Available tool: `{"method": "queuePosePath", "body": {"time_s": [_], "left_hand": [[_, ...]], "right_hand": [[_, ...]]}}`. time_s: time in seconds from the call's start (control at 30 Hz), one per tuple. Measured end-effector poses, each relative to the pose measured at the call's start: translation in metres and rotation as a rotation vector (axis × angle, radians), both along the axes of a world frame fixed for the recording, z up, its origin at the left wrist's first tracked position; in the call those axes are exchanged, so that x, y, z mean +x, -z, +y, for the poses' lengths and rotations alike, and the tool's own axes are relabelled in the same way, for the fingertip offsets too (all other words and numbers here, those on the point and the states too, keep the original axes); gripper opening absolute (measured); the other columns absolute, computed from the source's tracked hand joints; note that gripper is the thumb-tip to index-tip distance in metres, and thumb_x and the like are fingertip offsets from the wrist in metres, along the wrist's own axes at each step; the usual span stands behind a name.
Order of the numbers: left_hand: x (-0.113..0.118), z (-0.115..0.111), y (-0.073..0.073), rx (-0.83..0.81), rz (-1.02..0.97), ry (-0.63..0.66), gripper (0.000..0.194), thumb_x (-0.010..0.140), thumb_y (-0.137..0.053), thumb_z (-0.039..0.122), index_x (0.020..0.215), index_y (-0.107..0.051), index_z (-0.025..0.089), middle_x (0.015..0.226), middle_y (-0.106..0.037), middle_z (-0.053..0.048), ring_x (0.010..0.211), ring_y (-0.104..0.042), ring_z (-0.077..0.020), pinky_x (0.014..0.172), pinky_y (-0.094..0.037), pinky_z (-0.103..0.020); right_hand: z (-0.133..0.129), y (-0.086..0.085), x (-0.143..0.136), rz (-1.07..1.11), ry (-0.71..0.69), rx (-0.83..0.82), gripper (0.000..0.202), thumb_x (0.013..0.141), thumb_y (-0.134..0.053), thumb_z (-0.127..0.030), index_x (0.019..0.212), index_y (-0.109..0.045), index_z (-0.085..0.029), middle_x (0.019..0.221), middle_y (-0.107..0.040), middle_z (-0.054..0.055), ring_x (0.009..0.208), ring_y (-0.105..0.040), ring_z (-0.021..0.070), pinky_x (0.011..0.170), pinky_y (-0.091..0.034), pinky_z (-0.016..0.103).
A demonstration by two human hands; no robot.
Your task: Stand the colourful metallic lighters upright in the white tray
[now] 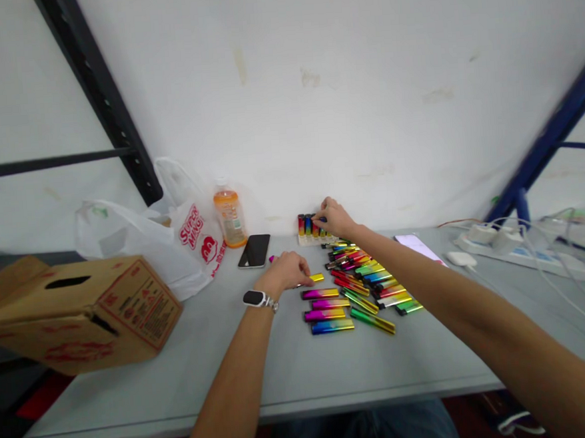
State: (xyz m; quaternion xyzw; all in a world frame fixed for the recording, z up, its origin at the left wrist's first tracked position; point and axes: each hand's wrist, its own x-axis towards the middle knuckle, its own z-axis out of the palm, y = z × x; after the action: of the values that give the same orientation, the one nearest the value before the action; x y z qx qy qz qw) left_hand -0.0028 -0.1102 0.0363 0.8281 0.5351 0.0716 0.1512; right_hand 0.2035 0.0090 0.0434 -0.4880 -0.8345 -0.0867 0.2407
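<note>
My left hand (292, 270), with a watch (259, 299) on the wrist, has its fingers closed around a yellow lighter (317, 277) low over the table. Its far end sticks out past my fingertips. By the wall, my right hand (335, 218) pinches at a lighter in a clear holder (310, 240); the fingers partly hide that lighter. Several shiny lighters (301, 224) stand upright in this holder. In front of my left hand, purple-and-gold lighters (325, 315) lie in a row with a blue-and-gold lighter (333, 326). A loose pile of coloured lighters (371, 267) lies under my right forearm.
A cardboard box (78, 307), a white plastic bag (149, 249), an orange drink bottle (230, 216) and a black phone (255, 251) are on the left. To the right lie a pale-screened device (419, 247), a white charger (461, 259) and a power strip (530, 252) with cables.
</note>
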Motion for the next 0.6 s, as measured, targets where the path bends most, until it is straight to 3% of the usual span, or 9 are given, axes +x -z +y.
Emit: {"method": "queuePosePath", "body": {"time_s": [0.1, 0.2, 0.27, 0.37, 0.47, 0.6], "left_hand": [[0.003, 0.005, 0.01, 0.055, -0.046, 0.026, 0.016, 0.066, -0.079, 0.033, 0.076, -0.075, 0.021, 0.085, -0.075, -0.004, 0.084, -0.067, -0.0218, 0.074, -0.047, -0.028], [0.005, 0.01, 0.019, 0.145, -0.157, 0.037, 0.014, 0.074, -0.075, 0.03, 0.082, -0.071, 0.019, 0.084, -0.074, -0.005, 0.081, -0.066, -0.0204, 0.07, -0.046, -0.027], [0.007, 0.011, 0.021, 0.197, -0.266, 0.052, 0.014, 0.081, -0.069, 0.032, 0.088, -0.069, 0.019, 0.081, -0.072, -0.003, 0.077, -0.065, -0.0188, 0.068, -0.045, -0.026], [0.014, 0.011, 0.02, 0.269, -0.43, 0.099, 0.018, 0.086, -0.065, 0.036, 0.089, -0.07, 0.019, 0.082, -0.072, -0.003, 0.076, -0.064, -0.0176, 0.069, -0.045, -0.026], [0.026, 0.01, 0.019, 0.227, -0.644, 0.139, 0.018, 0.085, -0.065, 0.033, 0.088, -0.071, 0.016, 0.083, -0.072, -0.004, 0.073, -0.063, -0.0157, 0.069, -0.046, -0.025], [0.042, 0.007, 0.019, 0.185, -0.885, 0.121, 0.024, 0.081, -0.07, 0.036, 0.089, -0.071, 0.013, 0.075, -0.069, -0.003, 0.064, -0.058, -0.013, 0.063, -0.044, -0.024]], "right_hand": [[-0.009, 0.004, -0.004, 0.043, 0.019, -0.007, 0.031, 0.091, -0.06, -0.035, 0.115, -0.073, -0.02, 0.103, -0.05, 0.012, 0.102, -0.05, 0.0254, 0.093, -0.041, 0.038], [-0.029, 0.011, -0.006, 0.234, 0.01, 0.053, 0.036, 0.093, -0.057, -0.034, 0.123, -0.067, -0.018, 0.106, -0.051, 0.011, 0.102, -0.052, 0.0235, 0.095, -0.041, 0.037], [-0.049, 0.015, -0.006, 0.393, -0.019, 0.071, 0.031, 0.095, -0.053, -0.036, 0.114, -0.068, -0.018, 0.105, -0.053, 0.01, 0.1, -0.054, 0.0217, 0.096, -0.041, 0.035], [-0.081, 0.02, -0.007, 0.516, -0.06, -0.027, 0.036, 0.098, -0.045, -0.045, 0.1, -0.069, -0.018, 0.094, -0.057, 0.006, 0.089, -0.057, 0.0185, 0.088, -0.043, 0.031], [-0.107, 0.024, -0.007, 0.561, -0.082, -0.117, 0.046, 0.1, -0.036, -0.053, 0.087, -0.066, -0.019, 0.085, -0.06, 0.004, 0.083, -0.057, 0.0179, 0.083, -0.042, 0.03], [-0.126, 0.029, -0.008, 0.761, -0.144, -0.286, 0.056, 0.098, -0.032, -0.061, 0.086, -0.065, -0.018, 0.088, -0.067, 0.005, 0.086, -0.059, 0.0197, 0.082, -0.043, 0.031]]}}
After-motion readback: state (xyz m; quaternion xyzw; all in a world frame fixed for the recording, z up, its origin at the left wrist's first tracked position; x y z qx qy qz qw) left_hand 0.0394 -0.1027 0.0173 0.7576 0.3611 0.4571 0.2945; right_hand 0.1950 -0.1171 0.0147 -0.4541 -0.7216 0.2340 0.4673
